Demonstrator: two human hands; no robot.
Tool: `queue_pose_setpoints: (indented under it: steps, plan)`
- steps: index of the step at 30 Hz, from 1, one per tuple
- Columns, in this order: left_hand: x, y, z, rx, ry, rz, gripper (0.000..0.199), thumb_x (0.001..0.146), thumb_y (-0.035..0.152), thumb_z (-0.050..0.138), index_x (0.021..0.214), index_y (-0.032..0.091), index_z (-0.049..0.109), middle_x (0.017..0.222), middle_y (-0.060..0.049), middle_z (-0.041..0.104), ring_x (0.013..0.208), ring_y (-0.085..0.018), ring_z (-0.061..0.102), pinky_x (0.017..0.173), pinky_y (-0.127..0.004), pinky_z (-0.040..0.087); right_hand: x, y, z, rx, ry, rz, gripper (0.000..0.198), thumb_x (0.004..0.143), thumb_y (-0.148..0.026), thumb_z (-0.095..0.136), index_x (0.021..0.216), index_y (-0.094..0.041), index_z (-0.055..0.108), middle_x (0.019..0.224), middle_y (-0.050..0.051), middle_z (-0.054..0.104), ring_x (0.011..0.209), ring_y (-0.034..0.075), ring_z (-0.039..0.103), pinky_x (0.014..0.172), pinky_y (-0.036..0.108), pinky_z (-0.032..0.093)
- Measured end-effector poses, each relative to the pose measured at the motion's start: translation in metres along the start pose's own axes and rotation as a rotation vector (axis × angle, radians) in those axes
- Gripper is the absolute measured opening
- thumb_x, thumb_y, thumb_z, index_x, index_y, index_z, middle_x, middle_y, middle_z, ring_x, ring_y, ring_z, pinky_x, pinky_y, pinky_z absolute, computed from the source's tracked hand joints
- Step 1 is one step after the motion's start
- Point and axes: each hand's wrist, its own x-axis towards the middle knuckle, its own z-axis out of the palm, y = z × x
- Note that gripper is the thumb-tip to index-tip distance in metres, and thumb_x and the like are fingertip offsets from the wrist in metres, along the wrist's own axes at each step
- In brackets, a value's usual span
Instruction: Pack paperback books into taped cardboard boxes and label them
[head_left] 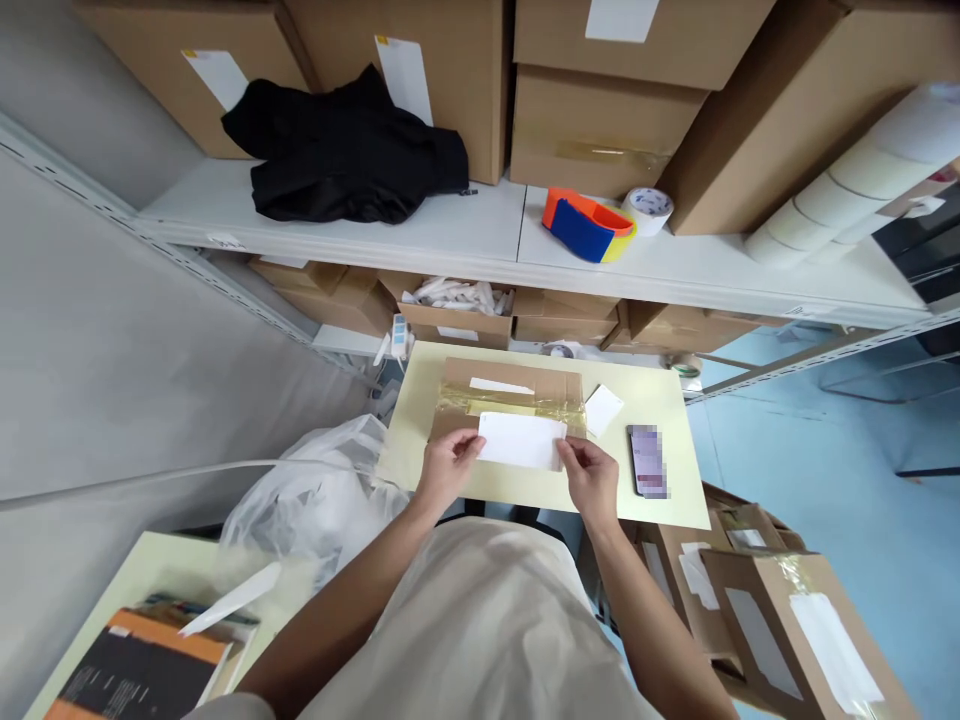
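Between my two hands I hold a blank white label [523,441] stretched out flat by its ends. My left hand [448,462] pinches its left end, and my right hand [591,476] pinches the right one. Just beyond and partly behind the label lies a cardboard box [555,382] on the pale yellow table, with clear yellowish tape across its top and a white strip on it. A small white card [603,409] rests beside the box's right end. Farther right, a phone [648,462] lies on the table, its screen blurred out.
Above the table [682,505] runs a shelf [480,235] bearing cartons, a black garment [352,155], a tape roll [649,208] and an orange-blue-yellow band [589,228]. A plastic bag [307,490] sits at left. Taped cartons [765,600] stand at lower right.
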Motion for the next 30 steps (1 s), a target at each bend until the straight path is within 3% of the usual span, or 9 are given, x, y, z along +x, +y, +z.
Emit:
queue_pose_setpoints:
  steps: [4,6,10,18,26,28,30]
  plan:
    - [0.036,-0.002,-0.002,0.064,0.057,-0.043,0.058,0.069,0.037,0.071,0.120,0.018,0.049,0.066,0.002,0.068,0.067,-0.018,0.067,0.070,-0.030,0.050,0.037,-0.004,0.009,-0.186,-0.076,0.007,0.048,0.074,-0.049,0.064,0.107,-0.015,0.068,0.062,0.002,0.068,0.059,0.020,0.062,0.062,0.032,0.047]
    - [0.054,0.000,-0.001,0.166,0.086,-0.074,0.061,0.066,0.035,0.073,0.119,0.019,0.047,0.067,0.002,0.069,0.075,-0.021,0.070,0.075,-0.033,0.050,0.052,-0.006,0.014,-0.283,-0.084,0.000,0.048,0.076,-0.045,0.062,0.114,-0.017,0.062,0.064,0.001,0.068,0.063,0.021,0.064,0.065,0.032,0.046]
    - [0.077,0.008,0.002,0.338,0.071,-0.097,0.059,0.065,0.034,0.074,0.115,0.021,0.046,0.070,-0.001,0.071,0.094,-0.026,0.069,0.082,-0.036,0.049,0.067,-0.006,0.024,-0.398,-0.083,0.028,0.037,0.077,-0.040,0.061,0.109,-0.022,0.057,0.071,0.001,0.071,0.073,0.022,0.066,0.068,0.032,0.044]
    - [0.082,0.007,0.009,0.511,0.033,-0.096,0.065,0.069,0.033,0.072,0.124,0.016,0.040,0.076,-0.005,0.073,0.104,-0.029,0.066,0.081,-0.036,0.048,0.067,-0.002,0.032,-0.580,-0.096,0.030,0.029,0.082,-0.035,0.058,0.109,-0.025,0.052,0.082,0.002,0.072,0.081,0.025,0.066,0.063,0.032,0.040]
    - [0.081,0.005,0.005,0.696,-0.016,-0.124,0.066,0.071,0.040,0.069,0.126,0.017,0.042,0.092,-0.011,0.072,0.101,-0.032,0.065,0.078,-0.036,0.047,0.066,-0.004,0.035,-0.875,-0.129,-0.028,0.032,0.084,-0.035,0.057,0.113,-0.022,0.054,0.083,0.008,0.071,0.077,0.027,0.065,0.063,0.032,0.038]
    - [0.082,0.005,0.000,0.717,-0.040,-0.104,0.059,0.073,0.039,0.067,0.124,0.017,0.046,0.089,-0.010,0.072,0.097,-0.031,0.066,0.077,-0.036,0.048,0.065,-0.001,0.031,-0.914,-0.122,-0.057,0.032,0.085,-0.037,0.056,0.112,-0.021,0.056,0.085,0.009,0.070,0.078,0.027,0.064,0.064,0.032,0.039]
    - [0.082,0.006,-0.005,0.730,-0.063,0.003,0.046,0.077,0.033,0.062,0.119,0.017,0.053,0.087,-0.009,0.071,0.092,-0.029,0.067,0.077,-0.035,0.048,0.064,0.000,0.026,-0.915,-0.110,-0.161,0.030,0.087,-0.034,0.053,0.111,-0.019,0.059,0.093,0.012,0.070,0.087,0.027,0.063,0.070,0.034,0.041]
